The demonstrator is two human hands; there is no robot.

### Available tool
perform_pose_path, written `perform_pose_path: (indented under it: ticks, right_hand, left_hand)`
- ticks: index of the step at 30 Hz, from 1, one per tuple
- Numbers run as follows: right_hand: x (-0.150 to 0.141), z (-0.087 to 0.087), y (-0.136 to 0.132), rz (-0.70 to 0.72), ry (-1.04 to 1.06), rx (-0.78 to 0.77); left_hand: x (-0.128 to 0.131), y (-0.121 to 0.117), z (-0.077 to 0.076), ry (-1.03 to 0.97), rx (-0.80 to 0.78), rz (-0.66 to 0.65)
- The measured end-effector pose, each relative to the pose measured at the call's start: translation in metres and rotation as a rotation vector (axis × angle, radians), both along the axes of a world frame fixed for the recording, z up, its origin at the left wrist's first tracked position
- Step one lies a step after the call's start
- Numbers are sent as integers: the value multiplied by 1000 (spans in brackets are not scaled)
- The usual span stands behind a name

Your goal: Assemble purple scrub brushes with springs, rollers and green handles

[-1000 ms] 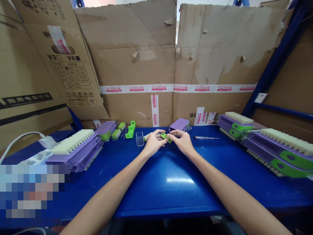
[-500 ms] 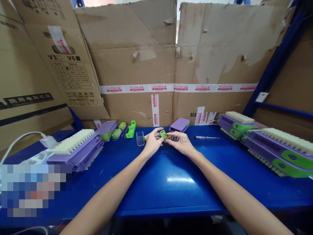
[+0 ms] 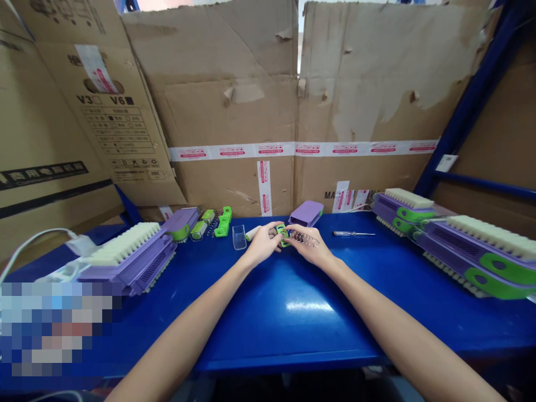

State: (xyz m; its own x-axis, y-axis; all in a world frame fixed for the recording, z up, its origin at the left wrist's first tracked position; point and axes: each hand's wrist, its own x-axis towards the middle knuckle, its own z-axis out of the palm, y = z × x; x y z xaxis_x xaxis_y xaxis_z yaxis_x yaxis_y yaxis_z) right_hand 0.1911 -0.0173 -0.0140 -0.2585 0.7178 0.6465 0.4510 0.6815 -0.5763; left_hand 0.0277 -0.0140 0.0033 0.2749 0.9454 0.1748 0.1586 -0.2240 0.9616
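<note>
Between my two hands, just above the blue table, is a small green plastic part (image 3: 283, 234). My left hand (image 3: 264, 241) is closed on its left side, with thumb and fingers pinching it. My right hand (image 3: 312, 245) pinches at the part's right side and holds a metal coil spring (image 3: 304, 238) that lies across the hand and points right. Whether the spring's near end sits in the green part is hidden by my fingers. A pale cylindrical piece (image 3: 252, 233) shows just left of my left hand, beside a clear plastic box (image 3: 239, 238).
Green parts (image 3: 224, 221) and springs lie back left near a purple case (image 3: 181, 223). Another purple case (image 3: 307, 213) stands behind my hands. A screwdriver (image 3: 353, 233) lies right. Purple brush units flank both sides (image 3: 129, 257). Cardboard (image 3: 234, 117) walls the back.
The green part has turned slightly between my fingers, and the spring now tilts more downward to the right. The camera view has shifted a little.
</note>
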Motion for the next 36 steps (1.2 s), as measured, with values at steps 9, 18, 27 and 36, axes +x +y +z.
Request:
perform_pose_path:
  ticks: [9, 18, 27, 36]
  right_hand:
    - [-6, 0, -3, -30, 28, -134]
    - [-5, 6, -8, 76, -141, -80]
    - [-1, 3, -1, -12, -122, -62]
    - [-2, 7, -5, 23, -145, -60]
  left_hand:
    - [-6, 3, 1, 105, 12, -165]
    - [-17, 16, -9, 218, 6, -191]
    - [-8, 7, -3, 91, 16, -174]
    - [-10, 3, 3, 160, 40, -191]
